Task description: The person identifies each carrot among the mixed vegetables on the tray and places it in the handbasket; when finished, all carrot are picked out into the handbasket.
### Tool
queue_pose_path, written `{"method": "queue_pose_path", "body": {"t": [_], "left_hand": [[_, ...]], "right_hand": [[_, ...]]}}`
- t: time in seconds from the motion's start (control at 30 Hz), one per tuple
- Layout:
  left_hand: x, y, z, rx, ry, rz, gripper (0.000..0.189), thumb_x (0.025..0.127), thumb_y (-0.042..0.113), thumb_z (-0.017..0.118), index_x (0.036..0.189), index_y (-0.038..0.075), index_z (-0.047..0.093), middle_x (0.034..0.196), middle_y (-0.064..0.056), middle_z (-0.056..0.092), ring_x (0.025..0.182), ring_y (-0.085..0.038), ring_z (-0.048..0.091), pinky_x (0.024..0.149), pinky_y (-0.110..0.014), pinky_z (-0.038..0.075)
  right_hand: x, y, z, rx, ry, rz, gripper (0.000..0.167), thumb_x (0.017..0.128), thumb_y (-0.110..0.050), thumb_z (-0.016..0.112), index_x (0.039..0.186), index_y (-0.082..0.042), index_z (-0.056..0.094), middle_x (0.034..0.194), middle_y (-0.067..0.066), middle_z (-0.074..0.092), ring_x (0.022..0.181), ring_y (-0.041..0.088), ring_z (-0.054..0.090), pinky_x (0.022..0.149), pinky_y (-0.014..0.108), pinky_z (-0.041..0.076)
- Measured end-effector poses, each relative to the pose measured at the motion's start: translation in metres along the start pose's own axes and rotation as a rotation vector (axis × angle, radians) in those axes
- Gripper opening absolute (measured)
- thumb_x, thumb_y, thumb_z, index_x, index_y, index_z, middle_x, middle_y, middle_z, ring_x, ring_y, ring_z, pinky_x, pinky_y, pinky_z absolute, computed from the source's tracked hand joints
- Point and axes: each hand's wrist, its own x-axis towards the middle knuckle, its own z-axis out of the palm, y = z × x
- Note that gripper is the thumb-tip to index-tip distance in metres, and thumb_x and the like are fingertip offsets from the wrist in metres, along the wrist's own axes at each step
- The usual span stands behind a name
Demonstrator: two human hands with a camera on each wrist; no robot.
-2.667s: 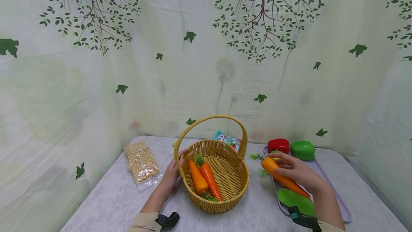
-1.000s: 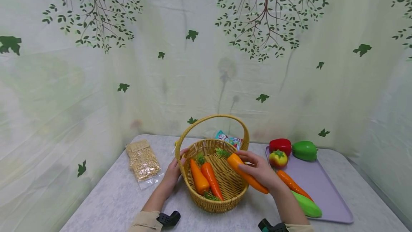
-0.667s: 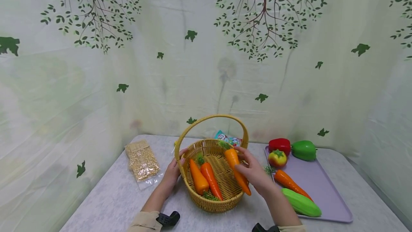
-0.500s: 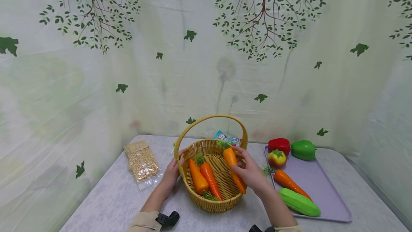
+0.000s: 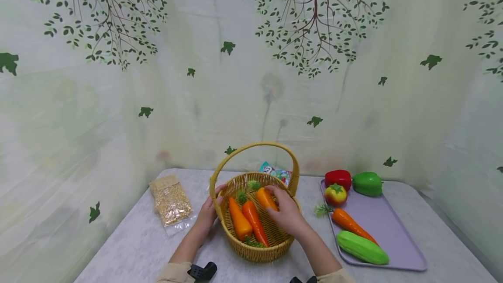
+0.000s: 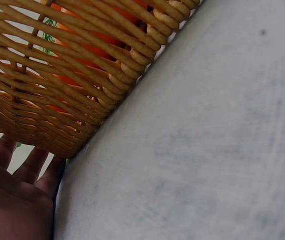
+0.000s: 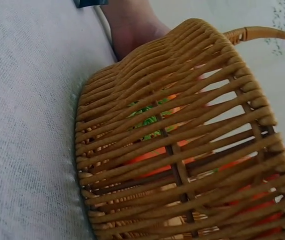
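A wicker basket with an arched handle stands mid-table in the head view. My left hand holds its left side, fingers along the outer weave in the left wrist view. Inside the basket, my right hand grips an orange carrot, its leafy top pointing away; the lower part is hidden by the hand. Two other carrots lie at the basket's left: a paler orange carrot and a redder carrot. In the right wrist view the basket wall hides most of the right hand.
To the right, a lilac tray bears a carrot, a green ridged vegetable, a red-yellow fruit, a red pepper and a green pepper. A bag of kernels lies left; a colourful packet lies behind the basket.
My right hand has carried the carrot from the tray leftward over the rim and down into the basket. The left hand has stayed at the basket's left side.
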Motion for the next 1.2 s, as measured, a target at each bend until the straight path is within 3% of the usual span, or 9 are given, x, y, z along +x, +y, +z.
{"method": "queue_pose_path", "body": {"t": [0.57, 0.77, 1.03, 1.2], "left_hand": [[-0.001, -0.001, 0.000, 0.012, 0.011, -0.004, 0.047, 0.106, 0.039, 0.042, 0.151, 0.024, 0.042, 0.159, -0.009, 0.039, 0.147, -0.029, 0.032, 0.117, -0.053, 0.027], [0.000, 0.000, 0.001, 0.005, -0.004, -0.002, 0.048, 0.107, 0.037, 0.041, 0.152, 0.023, 0.041, 0.161, -0.009, 0.037, 0.147, -0.027, 0.030, 0.116, -0.044, 0.029], [0.000, 0.001, 0.001, 0.007, -0.003, -0.003, 0.048, 0.106, 0.039, 0.042, 0.151, 0.025, 0.042, 0.160, -0.008, 0.037, 0.149, -0.027, 0.029, 0.118, -0.052, 0.025], [0.000, 0.001, 0.000, 0.016, -0.002, -0.005, 0.048, 0.106, 0.041, 0.041, 0.152, 0.024, 0.041, 0.160, -0.009, 0.037, 0.149, -0.029, 0.028, 0.119, -0.055, 0.025]], "right_hand": [[0.013, 0.000, 0.011, -0.038, -0.181, 0.109, 0.056, 0.093, -0.016, 0.067, 0.145, -0.009, 0.047, 0.136, 0.020, 0.059, 0.117, 0.033, 0.061, 0.091, 0.049, 0.053], [0.011, 0.000, 0.011, -0.090, -0.218, 0.120, 0.062, 0.094, -0.020, 0.067, 0.150, -0.007, 0.044, 0.144, 0.018, 0.055, 0.126, 0.035, 0.056, 0.100, 0.053, 0.049], [0.008, -0.004, 0.010, -0.132, -0.193, 0.124, 0.057, 0.093, -0.021, 0.068, 0.146, -0.009, 0.049, 0.140, 0.016, 0.059, 0.114, 0.030, 0.060, 0.093, 0.051, 0.051], [0.007, -0.002, 0.012, -0.155, -0.122, 0.056, 0.043, 0.094, -0.019, 0.066, 0.135, -0.009, 0.059, 0.131, 0.015, 0.065, 0.105, 0.028, 0.061, 0.086, 0.047, 0.051]]}}
